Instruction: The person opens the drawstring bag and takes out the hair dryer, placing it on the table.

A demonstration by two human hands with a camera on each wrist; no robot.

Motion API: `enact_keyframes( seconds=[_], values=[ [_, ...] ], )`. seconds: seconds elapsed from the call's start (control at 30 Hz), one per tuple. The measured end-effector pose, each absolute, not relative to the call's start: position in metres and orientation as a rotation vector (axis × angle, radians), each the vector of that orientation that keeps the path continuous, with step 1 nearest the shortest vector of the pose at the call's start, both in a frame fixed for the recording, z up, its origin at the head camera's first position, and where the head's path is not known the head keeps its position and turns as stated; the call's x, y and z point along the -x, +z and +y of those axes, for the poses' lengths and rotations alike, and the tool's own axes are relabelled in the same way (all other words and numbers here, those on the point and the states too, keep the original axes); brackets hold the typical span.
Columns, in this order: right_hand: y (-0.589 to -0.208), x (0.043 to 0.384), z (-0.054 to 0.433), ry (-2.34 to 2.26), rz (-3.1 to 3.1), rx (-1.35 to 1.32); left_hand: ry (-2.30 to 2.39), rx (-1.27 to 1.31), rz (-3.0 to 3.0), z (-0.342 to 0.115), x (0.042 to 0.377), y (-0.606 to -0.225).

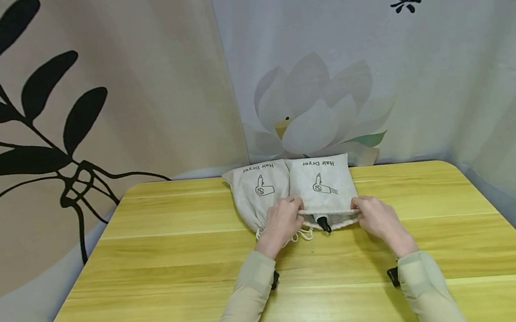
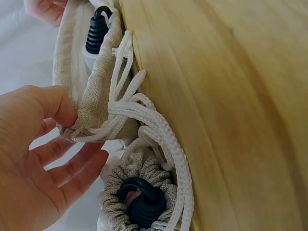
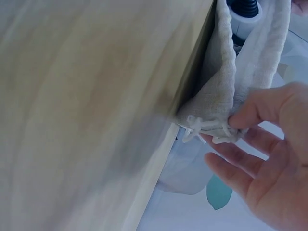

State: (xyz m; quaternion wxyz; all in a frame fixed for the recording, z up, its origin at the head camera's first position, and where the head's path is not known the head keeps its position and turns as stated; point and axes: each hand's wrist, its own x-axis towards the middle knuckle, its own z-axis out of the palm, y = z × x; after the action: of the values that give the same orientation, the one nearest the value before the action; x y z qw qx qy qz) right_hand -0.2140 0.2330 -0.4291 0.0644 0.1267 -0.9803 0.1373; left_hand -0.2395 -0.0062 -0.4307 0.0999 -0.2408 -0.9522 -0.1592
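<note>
Two pale cloth drawstring bags printed "Hair Dryer" lie side by side at the table's far edge. The right bag (image 1: 322,182) has its mouth spread wide towards me. Inside that mouth shows a hair dryer's white end with a black ribbed cord sleeve (image 2: 96,34). My left hand (image 1: 285,219) pinches the left corner of the opening between thumb and fingers. At the other corner, my right hand (image 1: 378,216) pinches the hem beside a small cord knot (image 3: 195,126). The left bag (image 1: 259,193) is gathered at its neck, with a black cord loop (image 2: 139,190) poking out.
White drawstrings (image 2: 159,125) hang from the bags onto the wooden table (image 1: 180,278). A printed curtain (image 1: 170,75) with leaves and a flower stands right behind the table's far edge. A black strap piece (image 1: 393,276) sits at the right wrist.
</note>
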Motion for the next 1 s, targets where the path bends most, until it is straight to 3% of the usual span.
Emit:
enact_keyframes(
  seconds=[1.0],
  values=[
    [-0.4321, 0.2162, 0.2391, 0.462, -2.952, -0.383, -0.446, 0.771, -2.834, -0.0079, 0.2404, -0.4332]
  ],
)
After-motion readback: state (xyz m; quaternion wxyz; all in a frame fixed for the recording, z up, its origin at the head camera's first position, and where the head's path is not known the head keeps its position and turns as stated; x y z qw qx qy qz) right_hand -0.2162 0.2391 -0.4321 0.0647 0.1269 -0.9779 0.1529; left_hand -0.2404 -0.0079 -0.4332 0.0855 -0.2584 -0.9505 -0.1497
